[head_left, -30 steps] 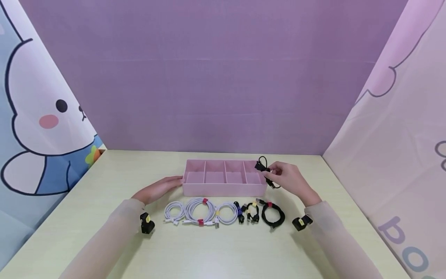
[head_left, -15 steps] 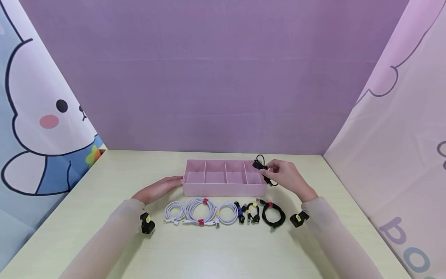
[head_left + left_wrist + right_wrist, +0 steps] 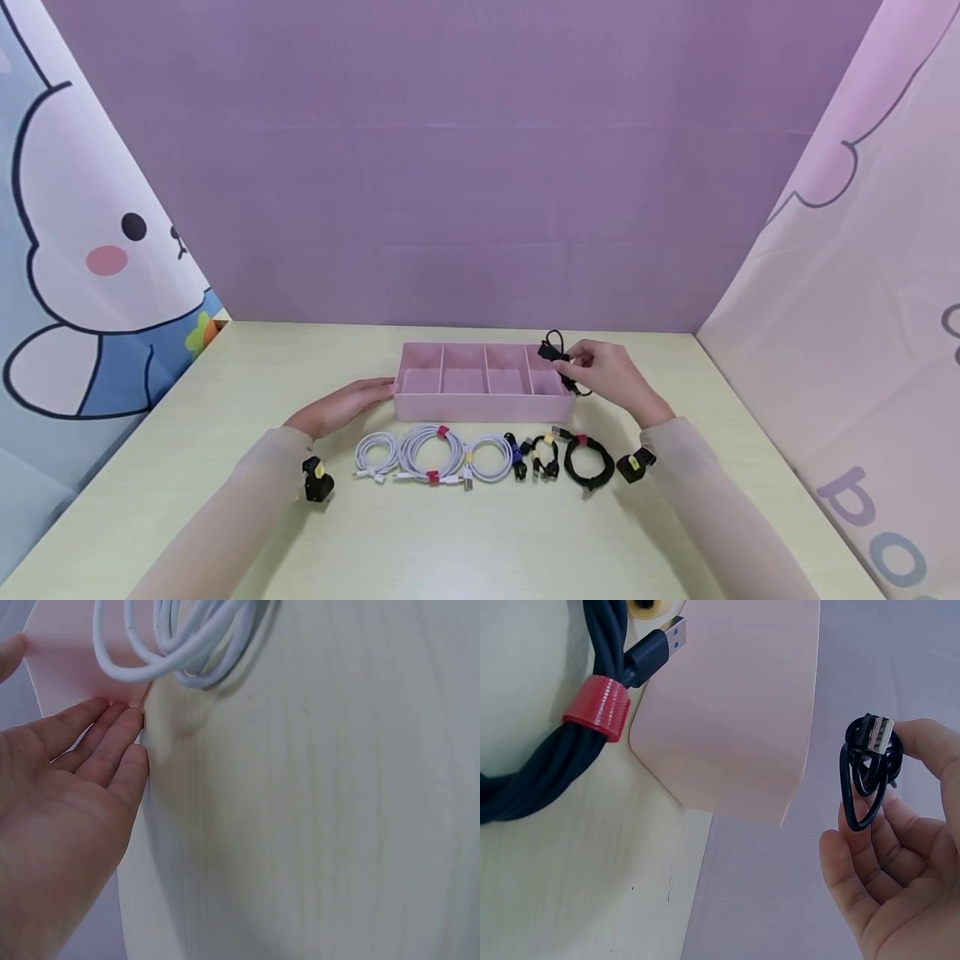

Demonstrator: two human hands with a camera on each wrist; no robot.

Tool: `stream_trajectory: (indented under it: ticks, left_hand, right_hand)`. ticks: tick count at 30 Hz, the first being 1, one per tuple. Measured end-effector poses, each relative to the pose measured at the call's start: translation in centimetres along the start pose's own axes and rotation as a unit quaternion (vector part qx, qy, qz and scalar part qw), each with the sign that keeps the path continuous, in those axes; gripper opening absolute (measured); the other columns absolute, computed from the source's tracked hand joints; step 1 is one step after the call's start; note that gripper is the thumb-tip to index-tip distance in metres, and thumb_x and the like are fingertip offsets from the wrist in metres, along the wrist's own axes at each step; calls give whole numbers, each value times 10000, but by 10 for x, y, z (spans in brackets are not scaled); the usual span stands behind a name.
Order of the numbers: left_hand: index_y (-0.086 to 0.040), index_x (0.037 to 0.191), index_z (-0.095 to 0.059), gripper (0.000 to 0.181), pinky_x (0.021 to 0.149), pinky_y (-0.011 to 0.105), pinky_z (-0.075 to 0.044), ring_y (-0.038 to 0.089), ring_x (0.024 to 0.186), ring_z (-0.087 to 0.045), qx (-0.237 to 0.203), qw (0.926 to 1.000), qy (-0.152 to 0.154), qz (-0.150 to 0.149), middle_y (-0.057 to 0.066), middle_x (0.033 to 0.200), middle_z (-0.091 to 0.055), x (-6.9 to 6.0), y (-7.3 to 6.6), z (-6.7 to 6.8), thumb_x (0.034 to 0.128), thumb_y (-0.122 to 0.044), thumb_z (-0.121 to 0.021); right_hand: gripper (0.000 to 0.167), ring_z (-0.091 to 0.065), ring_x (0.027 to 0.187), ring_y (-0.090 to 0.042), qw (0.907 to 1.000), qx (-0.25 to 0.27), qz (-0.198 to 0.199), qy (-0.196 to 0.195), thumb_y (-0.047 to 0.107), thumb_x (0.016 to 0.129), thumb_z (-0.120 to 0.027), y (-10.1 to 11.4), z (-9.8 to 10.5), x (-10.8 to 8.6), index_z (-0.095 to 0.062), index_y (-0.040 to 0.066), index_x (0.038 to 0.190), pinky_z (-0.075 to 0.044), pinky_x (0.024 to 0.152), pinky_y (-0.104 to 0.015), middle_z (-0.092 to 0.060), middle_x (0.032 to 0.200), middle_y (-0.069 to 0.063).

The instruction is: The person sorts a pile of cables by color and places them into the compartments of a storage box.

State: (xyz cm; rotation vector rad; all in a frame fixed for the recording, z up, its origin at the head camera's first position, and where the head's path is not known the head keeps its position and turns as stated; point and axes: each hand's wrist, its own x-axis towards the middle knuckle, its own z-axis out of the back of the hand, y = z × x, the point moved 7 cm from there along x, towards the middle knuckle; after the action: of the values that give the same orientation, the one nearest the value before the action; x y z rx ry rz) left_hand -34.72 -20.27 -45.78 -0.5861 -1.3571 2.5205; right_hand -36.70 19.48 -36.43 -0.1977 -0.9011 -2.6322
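Observation:
A pink box (image 3: 483, 408) divided into several compartments stands toward the back of the table. My left hand (image 3: 343, 408) rests its nearly straight fingertips against the box's left end; the left wrist view shows those fingers (image 3: 124, 750) touching the pink wall. Between thumb and fingers, my right hand (image 3: 611, 377) pinches a bundled black USB cable (image 3: 557, 354) above the rightmost compartment. In the right wrist view the cable's metal plug (image 3: 880, 736) sticks out beside the thumb, and the bundle is apart from the box.
In front of the box lies a row of coiled cables: white coils (image 3: 431, 454) on the left, then small dark bundles (image 3: 517, 458) and a larger black coil (image 3: 588, 462) with a red tie on the right. A purple backdrop (image 3: 480, 208) rises behind the table.
My right hand has moved slightly left and up, carrying the black USB cable farther over the rightmost compartment. My left hand and the box have stayed in place.

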Motion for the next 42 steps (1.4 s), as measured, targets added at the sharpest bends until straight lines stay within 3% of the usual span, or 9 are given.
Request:
stream_trajectory:
  ticks: [15,42]
  left_hand:
    - [-134,1578,-329,767,1153,677,-63,390,1504,-121,65,10000,-35,46,122,1632,-260,0,2,1,1001,-633,-414]
    - [-145,1580,-329,707,1147,688,-61,392,1505,-114,129,9999,-48,83,121,1635,-252,-1,2,2,1028,-582,-401]
  right_hand:
    - [309,-545,668,-160,9999,-87,-117,72,341,917,-741,-6,-10,10,-730,53,1029,-452,595,-313,-671,791,6]
    - [269,-580,650,-153,9997,-180,-143,14,281,915,-742,-2,-18,17,-721,29,1007,-495,633,-337,-691,794,-9]
